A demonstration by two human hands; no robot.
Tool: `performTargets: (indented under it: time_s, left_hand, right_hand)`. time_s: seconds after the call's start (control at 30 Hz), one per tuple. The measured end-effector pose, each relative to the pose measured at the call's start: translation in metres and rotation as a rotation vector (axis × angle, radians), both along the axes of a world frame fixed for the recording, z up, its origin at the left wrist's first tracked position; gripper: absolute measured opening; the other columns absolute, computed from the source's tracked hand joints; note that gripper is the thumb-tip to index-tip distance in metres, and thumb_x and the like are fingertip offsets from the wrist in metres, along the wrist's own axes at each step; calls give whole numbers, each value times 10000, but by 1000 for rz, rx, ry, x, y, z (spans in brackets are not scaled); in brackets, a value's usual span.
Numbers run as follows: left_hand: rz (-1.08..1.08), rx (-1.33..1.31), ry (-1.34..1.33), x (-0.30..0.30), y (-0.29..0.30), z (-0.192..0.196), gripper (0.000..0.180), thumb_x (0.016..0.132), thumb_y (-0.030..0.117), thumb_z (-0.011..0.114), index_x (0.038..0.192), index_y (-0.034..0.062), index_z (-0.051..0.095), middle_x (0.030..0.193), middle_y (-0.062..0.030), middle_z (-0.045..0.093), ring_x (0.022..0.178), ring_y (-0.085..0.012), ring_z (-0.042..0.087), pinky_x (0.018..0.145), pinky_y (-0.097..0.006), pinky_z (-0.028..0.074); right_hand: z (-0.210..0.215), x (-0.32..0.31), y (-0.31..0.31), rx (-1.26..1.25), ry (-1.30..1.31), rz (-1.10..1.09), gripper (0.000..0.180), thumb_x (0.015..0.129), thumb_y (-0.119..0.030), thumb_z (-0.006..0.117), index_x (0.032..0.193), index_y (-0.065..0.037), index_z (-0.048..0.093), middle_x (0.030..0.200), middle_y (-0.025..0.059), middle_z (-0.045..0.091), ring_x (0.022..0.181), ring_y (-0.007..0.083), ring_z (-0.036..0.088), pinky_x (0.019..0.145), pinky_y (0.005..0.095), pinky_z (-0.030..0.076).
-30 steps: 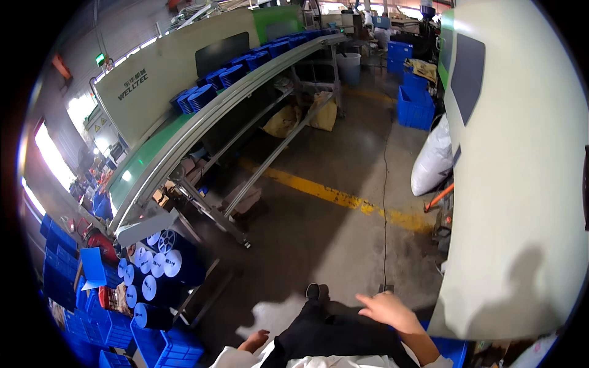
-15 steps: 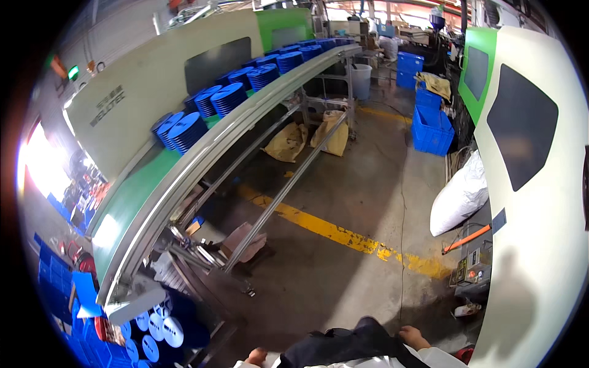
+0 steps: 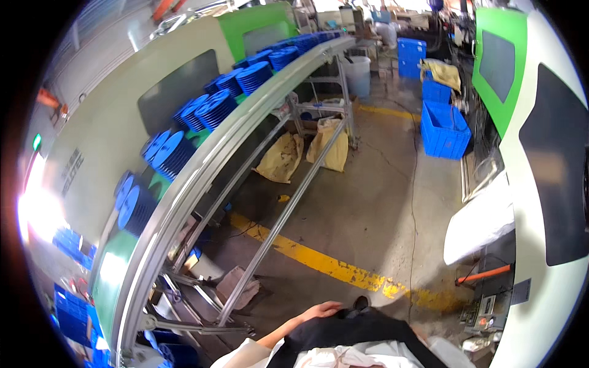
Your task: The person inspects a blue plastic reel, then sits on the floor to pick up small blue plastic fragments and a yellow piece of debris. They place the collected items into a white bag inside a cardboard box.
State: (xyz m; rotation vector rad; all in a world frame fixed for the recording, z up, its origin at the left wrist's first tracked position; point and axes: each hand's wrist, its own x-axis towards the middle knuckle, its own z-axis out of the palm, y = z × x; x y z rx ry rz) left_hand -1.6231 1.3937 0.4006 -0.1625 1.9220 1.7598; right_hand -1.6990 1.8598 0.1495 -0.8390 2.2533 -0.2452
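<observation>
My left hand point(image 3: 322, 310) lies at the bottom of the view, fingers stretched out on my dark trouser leg point(image 3: 362, 331), with nothing in it. My right hand is out of view. A dark shoe tip point(image 3: 361, 302) shows just beyond the hand. The nearest thing to the left hand is the metal frame of a long conveyor point(image 3: 245, 153), an arm's length to the left. Rows of stacked blue round discs point(image 3: 211, 110) stand along the conveyor's far side.
A yellow floor line point(image 3: 319, 260) crosses the concrete ahead. Blue crates point(image 3: 445, 126) and a white sack point(image 3: 481, 224) sit to the right beside a white and green machine point(image 3: 540, 153). Tan sacks point(image 3: 307, 150) lie under the conveyor.
The view has swung up along the conveyor. My right hand, on my leg a second ago, has left the view. The left hand now rests further forward on my leg.
</observation>
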Motion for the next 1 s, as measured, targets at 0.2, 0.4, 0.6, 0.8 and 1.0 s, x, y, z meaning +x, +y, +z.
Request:
performTargets:
  time_s: [0.2,0.4,0.6,0.8,1.0]
  left_hand:
    - [-191,-367,662,-185,-11,91,365,875,143,542,1231,64,529,1237,-156,530,1170,-313,487,987,-378,387]
    - [-299,-19,400,-330,-52,93,323,885,165,521,1190,67,561,1155,-146,589,1113,-294,540,957,-357,406]
    - [-304,-64,213,-519,-104,102,321,891,187,508,1183,65,562,1132,-139,604,1085,-283,562,948,-345,411]
    - [-485,43,106,-711,-128,134,329,906,218,473,1183,57,549,1135,-116,610,1061,-229,577,920,-308,408]
    - [-451,61,118,-892,-134,113,352,917,236,464,1202,41,529,1183,-118,579,1088,-229,558,936,-307,393]
  right_hand:
    - [144,-282,-163,-542,50,-643,355,835,-286,625,1111,-64,600,963,112,663,887,210,630,799,323,489]
    - [173,-472,-250,-614,-139,-558,310,863,-226,605,1131,-70,591,996,82,658,885,162,613,803,291,484]
    - [79,-561,-188,-257,-267,-531,394,842,-354,577,1119,-76,601,1090,137,628,1029,282,589,859,363,468]
    - [37,-617,-91,-523,-491,-1578,108,772,-187,573,863,-134,553,669,25,523,491,159,482,440,297,395]
    - [0,-750,-77,-76,-344,-768,124,809,-214,547,876,-114,574,704,61,570,600,214,531,538,342,437]
